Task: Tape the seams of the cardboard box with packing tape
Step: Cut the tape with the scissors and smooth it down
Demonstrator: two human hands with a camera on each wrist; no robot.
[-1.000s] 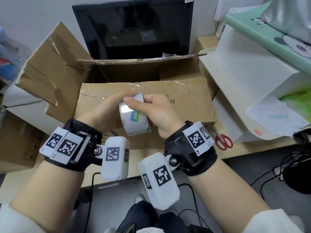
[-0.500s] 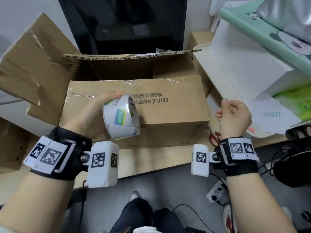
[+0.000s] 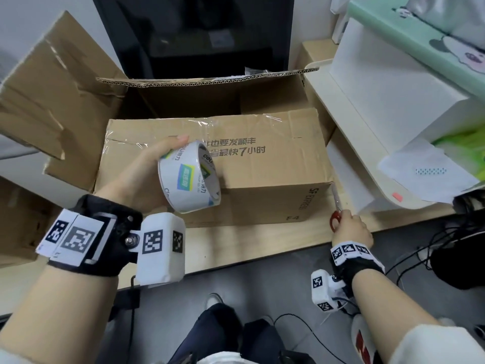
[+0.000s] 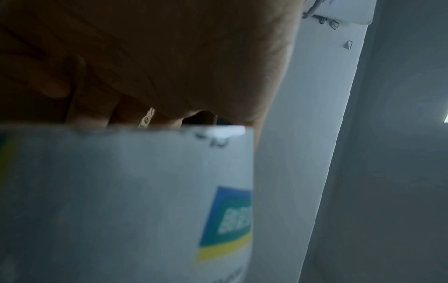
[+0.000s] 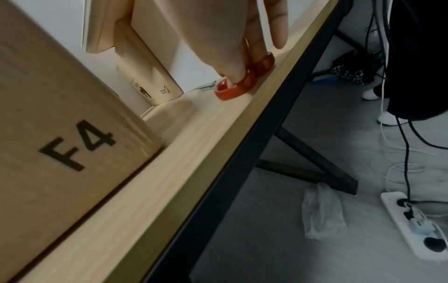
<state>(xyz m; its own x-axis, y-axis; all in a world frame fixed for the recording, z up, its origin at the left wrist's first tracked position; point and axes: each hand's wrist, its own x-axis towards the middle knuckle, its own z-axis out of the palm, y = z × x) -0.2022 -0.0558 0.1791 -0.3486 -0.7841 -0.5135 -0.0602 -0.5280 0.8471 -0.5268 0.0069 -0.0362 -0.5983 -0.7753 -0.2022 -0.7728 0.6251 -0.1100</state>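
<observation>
Since half a second ago the right hand has dropped from mid-air down to the desk edge, and the camera view has tipped a bit lower; the tape roll is pretty much where it was.

Going from the left: a big open cardboard flap sticks up at the far left. The left hand holds the packing tape roll up above the near left part of the cardboard box, thumb over the top rim and fingers curled round the back of it. The left wrist view is mostly blurry roll label, so no more finger detail there.

The box sits on the wooden desk, closed flaps up, with clear tape shine along the far edge of its top.

Just right of the box's near corner lie the red-handled scissors. In the right wrist view the fingers poke down into the red handle loops, gripping them, with the scissors resting on the desk.
</observation>
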